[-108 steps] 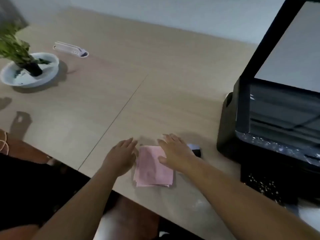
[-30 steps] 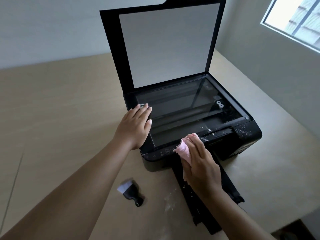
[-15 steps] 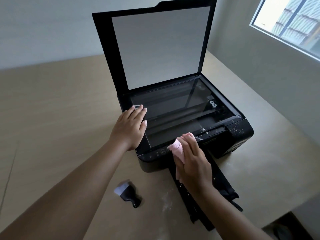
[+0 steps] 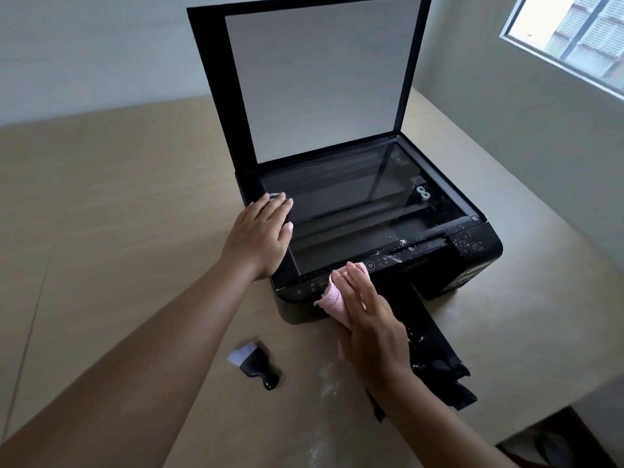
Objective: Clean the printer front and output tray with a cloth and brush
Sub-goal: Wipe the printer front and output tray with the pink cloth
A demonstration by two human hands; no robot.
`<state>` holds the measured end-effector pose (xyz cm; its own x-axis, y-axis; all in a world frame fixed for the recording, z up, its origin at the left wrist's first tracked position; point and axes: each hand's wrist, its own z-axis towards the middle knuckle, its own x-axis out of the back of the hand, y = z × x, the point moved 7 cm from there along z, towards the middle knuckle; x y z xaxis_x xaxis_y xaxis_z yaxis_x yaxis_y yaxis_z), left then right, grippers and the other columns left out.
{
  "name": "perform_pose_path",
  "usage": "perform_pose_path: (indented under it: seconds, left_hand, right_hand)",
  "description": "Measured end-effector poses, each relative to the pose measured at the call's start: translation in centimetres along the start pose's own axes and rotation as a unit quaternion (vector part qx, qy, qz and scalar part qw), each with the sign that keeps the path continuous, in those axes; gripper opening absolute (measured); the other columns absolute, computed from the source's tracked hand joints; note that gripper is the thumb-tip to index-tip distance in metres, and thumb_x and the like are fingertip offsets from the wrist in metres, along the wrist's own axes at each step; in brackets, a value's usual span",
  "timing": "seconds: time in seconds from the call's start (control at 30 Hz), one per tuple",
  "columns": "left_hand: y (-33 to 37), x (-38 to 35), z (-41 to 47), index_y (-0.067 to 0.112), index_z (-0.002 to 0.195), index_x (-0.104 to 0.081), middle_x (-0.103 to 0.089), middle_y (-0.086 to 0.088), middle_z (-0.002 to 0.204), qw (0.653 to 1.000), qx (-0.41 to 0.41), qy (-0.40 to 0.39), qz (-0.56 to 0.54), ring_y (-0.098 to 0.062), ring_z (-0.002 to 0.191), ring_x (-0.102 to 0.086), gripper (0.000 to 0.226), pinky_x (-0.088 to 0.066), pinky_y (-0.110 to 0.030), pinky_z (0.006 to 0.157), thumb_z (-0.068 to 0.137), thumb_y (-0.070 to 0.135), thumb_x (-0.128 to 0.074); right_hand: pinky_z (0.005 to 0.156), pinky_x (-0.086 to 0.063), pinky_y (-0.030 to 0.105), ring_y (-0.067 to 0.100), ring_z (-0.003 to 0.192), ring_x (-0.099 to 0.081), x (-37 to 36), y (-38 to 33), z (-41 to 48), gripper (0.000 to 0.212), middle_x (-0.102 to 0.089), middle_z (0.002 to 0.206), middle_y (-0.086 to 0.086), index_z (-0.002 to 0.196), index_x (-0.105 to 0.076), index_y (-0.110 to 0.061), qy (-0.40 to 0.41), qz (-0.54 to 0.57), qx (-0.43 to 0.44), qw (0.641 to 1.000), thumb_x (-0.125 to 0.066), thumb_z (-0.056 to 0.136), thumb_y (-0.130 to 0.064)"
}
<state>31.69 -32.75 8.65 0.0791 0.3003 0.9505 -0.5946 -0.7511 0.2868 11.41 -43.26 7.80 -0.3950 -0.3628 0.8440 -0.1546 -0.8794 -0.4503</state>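
Observation:
A black printer [image 4: 469, 261] stands on the tan table with its scanner lid [image 4: 317, 79] raised. White specks dot its front right edge. My left hand [image 4: 260, 238] rests flat on the printer's left front corner, fingers straight. My right hand [image 4: 368, 319] presses a folded pink cloth [image 4: 334, 300] against the front control panel, left of the middle. The black output tray [image 4: 435, 349] sticks out toward me, partly hidden by my right forearm and speckled with white bits. A small black brush [image 4: 255, 361] with pale bristles lies on the table left of the tray.
White dust [image 4: 326, 383] marks the table [image 4: 101, 231] in front of the printer. The table's right edge drops off near the tray, with floor below. Grey walls stand behind and to the right, with a window [image 4: 574, 38] at the upper right.
Since 3.6 s ago the cloth was picked up from the table and brought to the printer. In the last second my right hand slid the cloth leftward along the front panel.

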Motion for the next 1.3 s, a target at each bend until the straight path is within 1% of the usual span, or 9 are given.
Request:
perform_pose_path:
  seconds: [0.1, 0.2, 0.37, 0.5, 0.63, 0.93, 1.03, 1.13, 1.3]
  left_hand:
    - [0.1, 0.0, 0.0, 0.023, 0.154, -0.024, -0.019, 0.006, 0.162, 1.0, -0.001, -0.001, 0.004, -0.015, 0.15, -0.009, 0.052, -0.005, -0.033, 0.12, 0.104, 0.034, -0.03]
    - [0.0, 0.1, 0.0, 0.022, 0.154, -0.025, -0.02, 0.005, 0.162, 1.0, 0.002, 0.001, 0.011, -0.016, 0.15, -0.01, 0.052, -0.006, -0.034, 0.12, 0.104, 0.033, -0.032]
    - [0.0, 0.1, -0.1, 0.023, 0.153, -0.027, -0.021, 0.006, 0.162, 1.0, 0.002, 0.004, 0.003, -0.015, 0.149, -0.011, 0.051, -0.006, -0.033, 0.12, 0.104, 0.033, -0.032]
    - [0.2, 0.1, 0.0, 0.023, 0.153, -0.027, -0.021, 0.006, 0.162, 1.0, 0.001, 0.003, -0.005, -0.015, 0.149, -0.011, 0.051, -0.004, -0.032, 0.119, 0.104, 0.033, -0.032]
    - [0.2, 0.3, 0.0, 0.021, 0.153, -0.028, -0.022, 0.004, 0.162, 1.0, -0.002, 0.002, -0.009, -0.016, 0.149, -0.011, 0.05, -0.003, -0.031, 0.119, 0.104, 0.032, -0.032]
    - [0.2, 0.4, 0.0, 0.02, 0.154, -0.026, -0.021, 0.003, 0.162, 1.0, -0.003, -0.006, -0.003, -0.017, 0.15, -0.01, 0.051, -0.004, -0.034, 0.12, 0.104, 0.033, -0.03]
    - [0.3, 0.3, -0.2, 0.02, 0.154, -0.025, -0.019, 0.003, 0.163, 1.0, -0.003, -0.016, -0.001, -0.017, 0.15, -0.009, 0.052, -0.004, -0.034, 0.12, 0.105, 0.033, -0.029]
    - [0.3, 0.4, -0.2, 0.019, 0.154, -0.024, -0.018, 0.003, 0.163, 1.0, -0.005, -0.015, 0.005, -0.018, 0.15, -0.009, 0.052, -0.004, -0.034, 0.12, 0.105, 0.033, -0.029]
    - [0.3, 0.4, -0.2, 0.02, 0.154, -0.025, -0.019, 0.004, 0.163, 1.0, -0.001, -0.012, 0.006, -0.018, 0.149, -0.01, 0.052, -0.004, -0.033, 0.119, 0.104, 0.033, -0.03]
  right_hand:
    - [0.068, -0.06, 0.04, 0.026, 0.107, -0.065, -0.6, -2.0, 0.8, 0.051, -0.047, 0.147, -0.006, 0.137, -0.053, -0.024, -0.012, 0.029, 0.0, 1.0, -0.052, 0.092, -0.047]
    - [0.068, -0.059, 0.036, 0.023, 0.117, -0.06, -1.4, -5.0, 1.2, 0.044, -0.051, 0.14, -0.007, 0.132, -0.055, -0.025, -0.039, 0.034, 0.044, 0.998, -0.053, 0.092, -0.045]
    - [0.062, -0.056, 0.038, 0.021, 0.102, -0.061, -2.0, -6.6, 1.0, 0.039, -0.045, 0.139, -0.014, 0.129, -0.05, -0.032, -0.098, 0.049, 0.078, 0.991, -0.054, 0.092, -0.042]
    - [0.055, -0.054, 0.036, 0.017, 0.09, -0.06, -1.3, -6.1, 1.2, 0.035, -0.044, 0.134, -0.019, 0.125, -0.048, -0.04, -0.094, 0.038, 0.096, 0.99, -0.055, 0.091, -0.045]
    - [0.054, -0.055, 0.038, 0.02, 0.093, -0.062, -1.3, -6.9, 1.5, 0.032, -0.047, 0.127, -0.016, 0.12, -0.053, -0.034, -0.083, 0.052, 0.078, 0.992, -0.061, 0.09, -0.039]
    - [0.061, -0.054, 0.035, 0.017, 0.096, -0.061, -1.3, -7.2, 1.8, 0.028, -0.047, 0.129, -0.019, 0.12, -0.055, -0.037, -0.099, 0.04, 0.071, 0.992, -0.059, 0.092, -0.043]
    - [0.064, -0.055, 0.035, 0.017, 0.101, -0.061, -0.8, -5.9, 1.8, 0.037, -0.042, 0.138, -0.023, 0.128, -0.049, -0.043, -0.128, 0.005, 0.093, 0.987, -0.054, 0.092, -0.047]
    - [0.07, -0.055, 0.035, 0.015, 0.112, -0.057, -0.1, -3.1, 2.0, 0.045, -0.032, 0.147, -0.026, 0.134, -0.043, -0.047, -0.139, -0.006, 0.057, 0.989, -0.053, 0.09, -0.048]
    - [0.064, -0.056, 0.036, 0.02, 0.109, -0.061, -1.2, -5.8, 1.6, 0.043, -0.041, 0.143, -0.016, 0.129, -0.05, -0.038, -0.119, 0.021, 0.07, 0.99, -0.064, 0.088, -0.041]
